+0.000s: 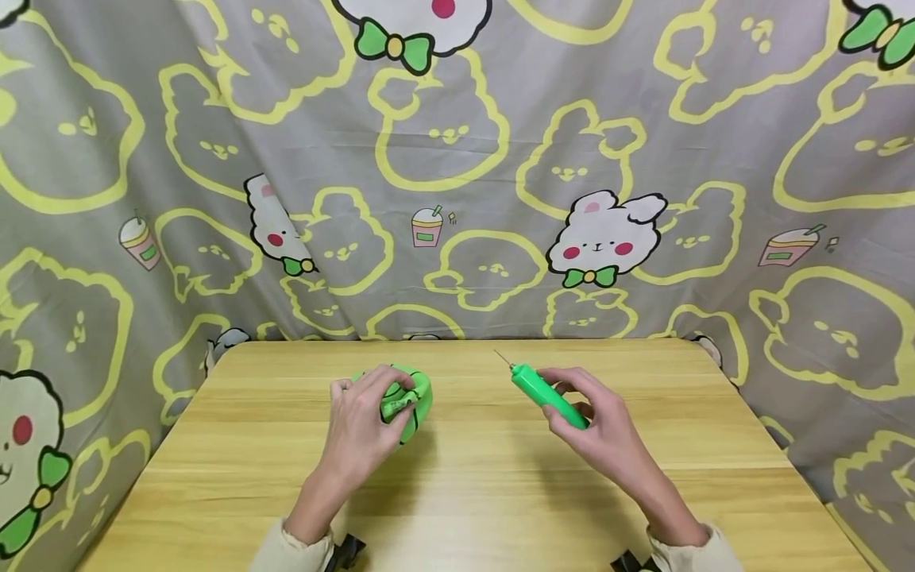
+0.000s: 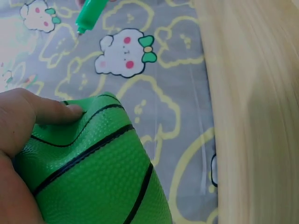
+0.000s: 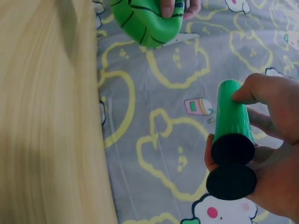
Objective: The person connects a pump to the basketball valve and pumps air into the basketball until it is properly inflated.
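Note:
A green ball with black seam lines (image 1: 423,393), caved in and soft, is gripped by my left hand (image 1: 360,417) above the left half of the table. The thumb presses into a fold of the pebbled ball (image 2: 107,168) in the left wrist view. My right hand (image 1: 600,417) holds a green hand pump (image 1: 546,396), tilted with its thin metal needle (image 1: 503,358) pointing up and left toward the back. In the right wrist view the pump's black end (image 3: 232,148) and black round handle (image 3: 231,182) face the camera. A gap separates needle and ball.
Beneath both hands lies a light wooden table (image 1: 486,492). A grey curtain with yellow cartoon outlines (image 1: 472,159) hangs right behind its back edge and along both sides. Black straps (image 1: 346,551) show at the wrists by the pale sleeves (image 1: 293,548).

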The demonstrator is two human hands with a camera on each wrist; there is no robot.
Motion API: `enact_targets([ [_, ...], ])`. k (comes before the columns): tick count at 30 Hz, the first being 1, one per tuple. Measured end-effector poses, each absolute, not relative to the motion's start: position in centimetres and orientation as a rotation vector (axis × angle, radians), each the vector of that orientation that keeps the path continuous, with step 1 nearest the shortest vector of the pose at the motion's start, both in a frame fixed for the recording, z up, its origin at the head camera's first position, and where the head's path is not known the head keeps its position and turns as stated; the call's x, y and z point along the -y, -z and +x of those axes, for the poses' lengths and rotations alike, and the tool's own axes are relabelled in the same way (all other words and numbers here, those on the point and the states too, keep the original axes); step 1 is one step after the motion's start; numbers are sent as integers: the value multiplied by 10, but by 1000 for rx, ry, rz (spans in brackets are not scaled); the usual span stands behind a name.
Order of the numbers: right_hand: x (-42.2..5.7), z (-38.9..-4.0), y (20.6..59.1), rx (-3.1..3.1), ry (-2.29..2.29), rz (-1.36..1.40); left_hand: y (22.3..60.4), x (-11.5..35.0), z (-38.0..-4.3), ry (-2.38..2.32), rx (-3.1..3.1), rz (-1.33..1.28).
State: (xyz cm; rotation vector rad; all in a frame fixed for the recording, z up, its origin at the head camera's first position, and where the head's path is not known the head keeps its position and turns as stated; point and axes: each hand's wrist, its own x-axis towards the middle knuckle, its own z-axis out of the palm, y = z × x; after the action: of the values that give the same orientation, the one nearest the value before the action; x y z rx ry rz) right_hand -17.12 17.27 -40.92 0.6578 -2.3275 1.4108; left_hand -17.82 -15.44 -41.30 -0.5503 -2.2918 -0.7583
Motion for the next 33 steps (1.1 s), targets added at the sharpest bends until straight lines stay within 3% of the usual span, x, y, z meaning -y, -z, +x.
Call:
enact_targets([
  [18, -157, -171, 386, 2270, -1167, 830, 402, 154, -172, 915, 2215, -665],
  [33, -141, -165, 390, 2191, -1051, 933, 402, 149, -171, 826, 2147, -646],
])
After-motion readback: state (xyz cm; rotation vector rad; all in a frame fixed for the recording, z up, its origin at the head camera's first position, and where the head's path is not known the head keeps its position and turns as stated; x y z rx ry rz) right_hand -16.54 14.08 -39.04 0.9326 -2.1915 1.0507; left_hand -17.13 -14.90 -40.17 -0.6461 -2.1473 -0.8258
